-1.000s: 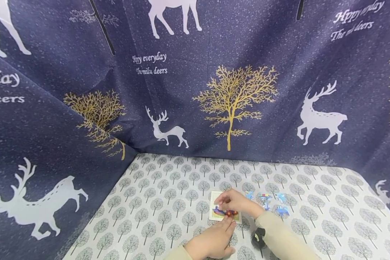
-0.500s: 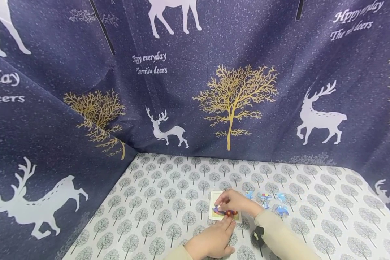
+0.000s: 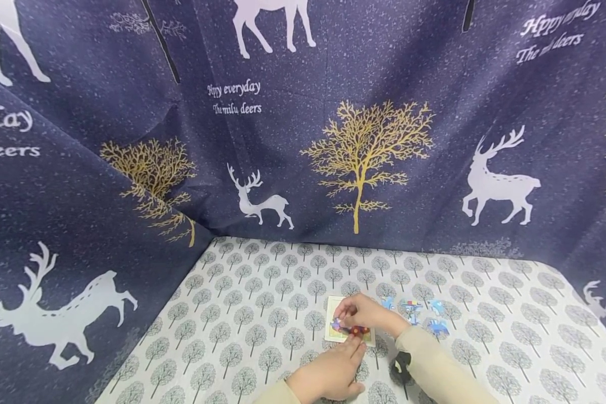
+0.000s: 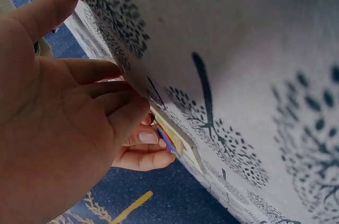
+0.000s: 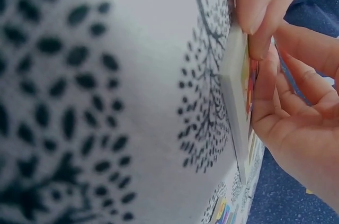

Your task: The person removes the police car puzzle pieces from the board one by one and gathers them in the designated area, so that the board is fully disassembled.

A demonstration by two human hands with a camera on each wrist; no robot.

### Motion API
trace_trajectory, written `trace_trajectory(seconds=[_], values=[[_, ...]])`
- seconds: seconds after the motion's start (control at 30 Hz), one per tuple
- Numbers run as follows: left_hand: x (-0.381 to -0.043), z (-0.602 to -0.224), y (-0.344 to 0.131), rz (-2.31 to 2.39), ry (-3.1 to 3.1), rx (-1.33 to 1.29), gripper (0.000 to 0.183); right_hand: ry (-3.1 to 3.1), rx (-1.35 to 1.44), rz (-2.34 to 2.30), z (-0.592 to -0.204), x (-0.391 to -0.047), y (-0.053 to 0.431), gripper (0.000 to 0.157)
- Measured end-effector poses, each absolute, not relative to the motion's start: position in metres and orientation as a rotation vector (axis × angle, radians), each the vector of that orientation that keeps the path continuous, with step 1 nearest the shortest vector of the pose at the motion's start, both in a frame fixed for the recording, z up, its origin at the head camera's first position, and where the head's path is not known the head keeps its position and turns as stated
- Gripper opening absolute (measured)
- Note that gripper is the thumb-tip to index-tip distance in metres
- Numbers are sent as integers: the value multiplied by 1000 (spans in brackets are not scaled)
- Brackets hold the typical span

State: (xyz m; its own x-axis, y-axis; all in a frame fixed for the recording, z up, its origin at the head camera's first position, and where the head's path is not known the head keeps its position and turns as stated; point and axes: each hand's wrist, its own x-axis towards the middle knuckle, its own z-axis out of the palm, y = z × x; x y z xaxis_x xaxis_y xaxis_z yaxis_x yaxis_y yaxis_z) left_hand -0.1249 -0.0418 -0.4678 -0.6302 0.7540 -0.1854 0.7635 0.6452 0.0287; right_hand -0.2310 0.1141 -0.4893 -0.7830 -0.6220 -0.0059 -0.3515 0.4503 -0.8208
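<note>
1. The cream-framed puzzle board (image 3: 330,306) lies on the tree-print tablecloth (image 3: 262,359). It sits at 1 o'clock from the middle of your left hand (image 3: 331,373), and partly beneath your right hand (image 3: 366,313), showing most at that hand's 8 to 9 o'clock.

2. Your left hand comes in from the board's 6 to 7 o'clock side. Its fingers are extended rather than curled, and their tips rest on the near edge, just beside a red patch (image 3: 359,331) at the board's 4 to 5 o'clock.

3. Your right hand reaches in from 3 o'clock, over the board. Its thumb and fingertips pinch a small purple piece (image 3: 336,324), which is at about 9 o'clock on the board. The fingers hide much of that piece, so you cannot tell whether it sits flat.

4. Your two hands are close together: in the left wrist view, the right fingertips show just past the left ones, by the board's edge.

5. A group of blue pieces (image 3: 438,326) lies on the cloth at 3 o'clock from the board, well apart from your left hand and beyond your right wrist.

6. A dark object (image 3: 399,369) shows beside your right sleeve (image 3: 439,365), at 4 o'clock from the board.

7. At 12 o'clock, behind the cloth, hangs a dark blue curtain (image 3: 293,140) printed with deer and trees.
</note>
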Motion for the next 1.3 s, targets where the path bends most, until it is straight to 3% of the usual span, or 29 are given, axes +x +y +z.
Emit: trace_trajectory(seconds=[0.77, 1.3], values=[[-124, -473, -41, -65, 2695, 1233, 74, 2278, -778, -1403, -486, -227, 115, 11], [-125, -475, -42, -68, 2709, 1218, 74, 2382, -786, -1425, -477, -234, 128, 18]])
